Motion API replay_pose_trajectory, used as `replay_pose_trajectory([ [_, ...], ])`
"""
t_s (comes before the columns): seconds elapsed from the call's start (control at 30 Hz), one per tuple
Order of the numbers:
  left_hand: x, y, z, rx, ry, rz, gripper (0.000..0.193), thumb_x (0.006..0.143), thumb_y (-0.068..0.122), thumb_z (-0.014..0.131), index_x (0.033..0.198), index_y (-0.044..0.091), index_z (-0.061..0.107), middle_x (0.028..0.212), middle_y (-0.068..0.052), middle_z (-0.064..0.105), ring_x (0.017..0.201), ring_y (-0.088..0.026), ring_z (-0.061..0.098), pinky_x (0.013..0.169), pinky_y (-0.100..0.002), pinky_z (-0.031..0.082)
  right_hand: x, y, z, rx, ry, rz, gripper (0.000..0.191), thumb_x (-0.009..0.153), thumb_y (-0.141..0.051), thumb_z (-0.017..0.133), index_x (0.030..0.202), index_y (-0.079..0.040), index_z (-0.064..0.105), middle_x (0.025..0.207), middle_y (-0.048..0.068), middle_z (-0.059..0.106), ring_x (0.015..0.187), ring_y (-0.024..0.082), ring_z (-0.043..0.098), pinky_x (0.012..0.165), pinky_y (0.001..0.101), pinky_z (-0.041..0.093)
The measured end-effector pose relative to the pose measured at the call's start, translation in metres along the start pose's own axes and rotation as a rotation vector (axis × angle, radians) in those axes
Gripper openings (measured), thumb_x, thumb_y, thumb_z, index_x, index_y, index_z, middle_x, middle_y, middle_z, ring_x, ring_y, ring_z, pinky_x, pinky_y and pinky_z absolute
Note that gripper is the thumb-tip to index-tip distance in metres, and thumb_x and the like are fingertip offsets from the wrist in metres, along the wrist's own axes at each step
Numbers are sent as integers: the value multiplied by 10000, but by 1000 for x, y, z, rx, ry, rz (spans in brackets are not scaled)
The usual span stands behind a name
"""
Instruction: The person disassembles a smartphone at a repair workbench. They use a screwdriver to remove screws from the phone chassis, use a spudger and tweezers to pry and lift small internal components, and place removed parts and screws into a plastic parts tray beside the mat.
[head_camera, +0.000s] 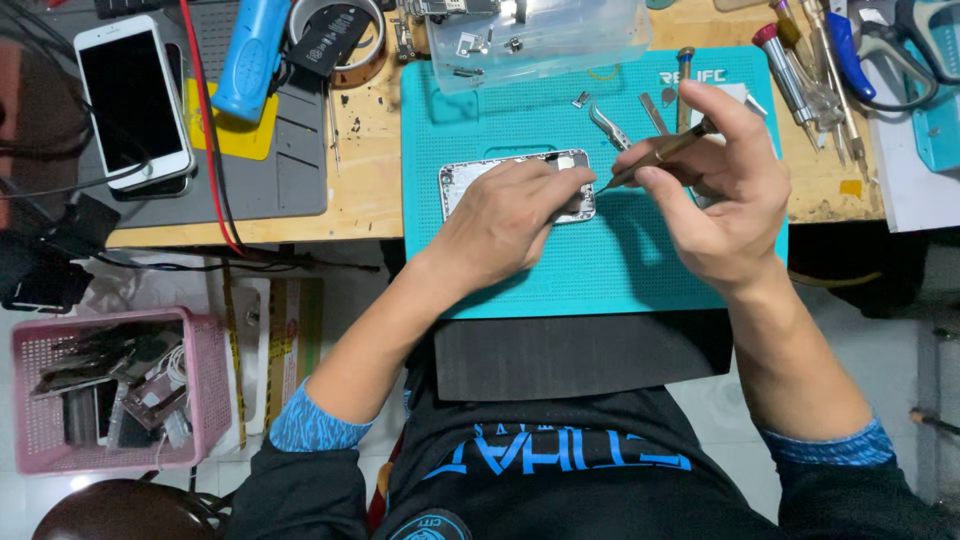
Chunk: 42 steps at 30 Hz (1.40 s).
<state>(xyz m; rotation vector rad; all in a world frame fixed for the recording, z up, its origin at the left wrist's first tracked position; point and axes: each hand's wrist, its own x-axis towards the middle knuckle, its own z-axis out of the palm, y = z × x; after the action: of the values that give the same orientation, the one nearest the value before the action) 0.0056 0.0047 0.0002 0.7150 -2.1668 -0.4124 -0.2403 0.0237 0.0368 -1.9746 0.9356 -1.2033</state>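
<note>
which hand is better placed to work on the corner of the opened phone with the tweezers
Right. The right hand holds the tweezers, tip beside the opened phone; the left hand lies flat on it.

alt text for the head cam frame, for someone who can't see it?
Seen from above, a person's left hand presses an opened silver phone housing onto a teal work mat, while the right hand points tweezers at its edge. A white phone lies on a grey mat at left; a pink basket sits on the floor.
</note>
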Motion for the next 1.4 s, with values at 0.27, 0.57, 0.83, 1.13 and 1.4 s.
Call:
replay_pose_trajectory([
  [0.27, -2, 0, -3, -24, -13, -33, 584, 871, -58, 663, 1430, 48, 528, 972, -127, 677, 932, -343, 675, 858, -457, 525, 0, -6, 9, -154, -48, -68, 638, 1000, 155, 675, 1545, -17, 391, 1033, 182, 761, 978, 208, 767, 906, 291, 618],
  [0.57, -1, 4, -7, -135, 28, -155, 517, 933, -57, 599, 1432, 55, 526, 1055, -109, 686, 973, -305, 694, 867, -424, 541, 2, -8, 2, -102, 134, -57, 625, 1069, 170, 617, 1571, 1, 285, 1114, 203, 733, 1072, 215, 756, 977, 298, 631],
  [0.83, 2, 6, -27, 174, 39, -80, 726, 828, 279, 853, 1394, -15, 507, 1261, -170, 612, 1208, -359, 554, 1025, -469, 416, 1, -6, -7, -164, 194, 33, 357, 1086, 155, 609, 1406, 100, 461, 1127, 221, 724, 1074, 241, 736, 959, 312, 612],
  [1.13, 7, 14, -25, 161, -44, -179, 807, 763, 238, 892, 1428, 2, 499, 1159, -132, 623, 1115, -327, 587, 961, -446, 430, -3, -6, -2, -94, 223, 118, 197, 1089, 129, 630, 1262, 80, 550, 1151, 188, 733, 1083, 223, 747, 939, 282, 618],
  [1.4, 5, 24, -25, 190, -20, -139, 667, 804, 208, 863, 1353, -8, 551, 1206, -127, 611, 1114, -300, 596, 969, -439, 426, 0, -8, 1, -44, 239, 133, 196, 1094, 122, 638, 1263, 77, 550, 1158, 189, 729, 1073, 216, 746, 953, 286, 626],
])
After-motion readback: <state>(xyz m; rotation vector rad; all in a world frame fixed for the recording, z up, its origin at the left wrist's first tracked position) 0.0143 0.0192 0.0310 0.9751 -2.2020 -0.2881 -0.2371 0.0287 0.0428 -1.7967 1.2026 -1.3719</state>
